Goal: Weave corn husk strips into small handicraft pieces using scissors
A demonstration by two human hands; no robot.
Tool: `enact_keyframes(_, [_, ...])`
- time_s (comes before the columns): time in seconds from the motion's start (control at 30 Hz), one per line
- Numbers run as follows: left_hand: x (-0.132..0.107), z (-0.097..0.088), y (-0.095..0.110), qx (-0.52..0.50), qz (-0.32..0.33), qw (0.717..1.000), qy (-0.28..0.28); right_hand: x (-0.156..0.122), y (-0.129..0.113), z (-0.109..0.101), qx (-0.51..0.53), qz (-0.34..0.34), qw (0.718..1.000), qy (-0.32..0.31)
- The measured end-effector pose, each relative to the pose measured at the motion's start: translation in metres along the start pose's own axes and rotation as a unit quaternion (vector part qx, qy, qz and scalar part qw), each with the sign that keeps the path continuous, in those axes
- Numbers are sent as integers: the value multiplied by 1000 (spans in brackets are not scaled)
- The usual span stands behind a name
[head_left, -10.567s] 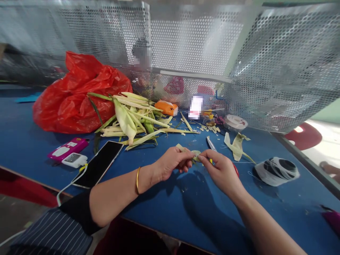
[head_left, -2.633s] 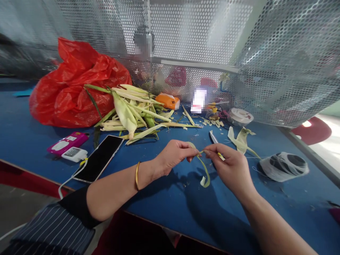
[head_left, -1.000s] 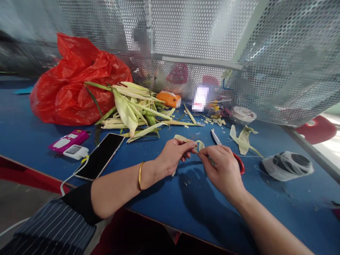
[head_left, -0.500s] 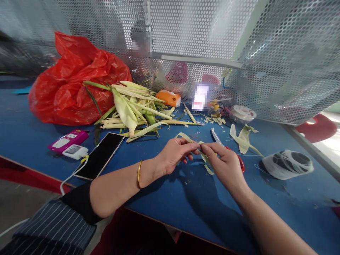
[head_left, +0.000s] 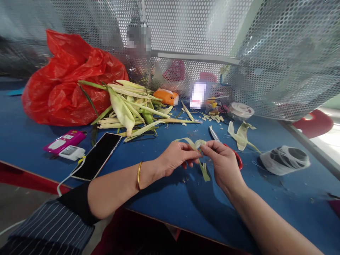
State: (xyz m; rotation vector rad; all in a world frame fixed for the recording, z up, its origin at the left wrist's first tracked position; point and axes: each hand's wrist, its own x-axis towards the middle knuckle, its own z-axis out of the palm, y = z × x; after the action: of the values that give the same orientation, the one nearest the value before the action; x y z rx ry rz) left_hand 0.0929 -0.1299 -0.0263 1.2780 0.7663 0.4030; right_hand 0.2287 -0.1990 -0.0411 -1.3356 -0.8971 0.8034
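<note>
My left hand [head_left: 174,159] and my right hand [head_left: 223,163] meet over the blue table [head_left: 170,205], fingertips pinched together on a narrow pale green husk strip [head_left: 198,147]. The strip loops up behind my left fingers, and one end hangs down between the hands. A gold bangle circles my left wrist. Red-handled scissors [head_left: 225,147] lie just behind my right hand, partly hidden by it.
A heap of corn husks [head_left: 130,113] lies in front of a red plastic bag [head_left: 69,85]. A phone [head_left: 98,156] on a cable and a pink device [head_left: 63,141] sit at the left. A thread spool [head_left: 285,160], a loose husk piece [head_left: 240,132] and a perforated metal screen [head_left: 265,60] stand to the right and behind.
Both hands stayed pinched on the strip and shifted slightly toward me. The loop behind my left fingers has tightened, and the hanging end now drops between the hands.
</note>
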Motion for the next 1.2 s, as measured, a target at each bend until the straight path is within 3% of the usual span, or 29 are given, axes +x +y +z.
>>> enact_keyframes(0.1, [0,-1,-1,8,1,1000,0,2,-2,-5,-141,-56,988,37])
enact_keyframes(0.2, [-1,-1,-1,20,10,1000,-4,6,-8,-11,-305,-186,928,104])
enact_keyframes(0.27, [-2,0,-1,34,22,999,-10,6,-12,-12,-330,-240,912,48])
enact_keyframes(0.37, [-4,2,-1,58,27,998,-16,5,-13,-8,-279,-207,934,-77])
enact_keyframes(0.53, [-4,4,-4,60,26,998,-22,0,-11,-2,-201,-129,970,-48])
enact_keyframes(0.67, [-3,3,-4,44,19,998,-41,-2,-11,-1,-78,-33,993,-84])
enact_keyframes(0.83, [-3,2,-5,36,6,997,-75,-4,-11,3,3,-17,995,-102])
enact_keyframes(0.93, [-3,0,-7,33,5,996,-78,-3,-10,2,-40,-46,994,-94])
enact_keyframes(1.07, [-1,-1,-4,-27,-6,999,-35,2,-12,-6,-190,-181,965,5])
enact_keyframes(1.2, [0,-5,4,-111,-9,994,11,1,-18,-14,-288,-194,936,50])
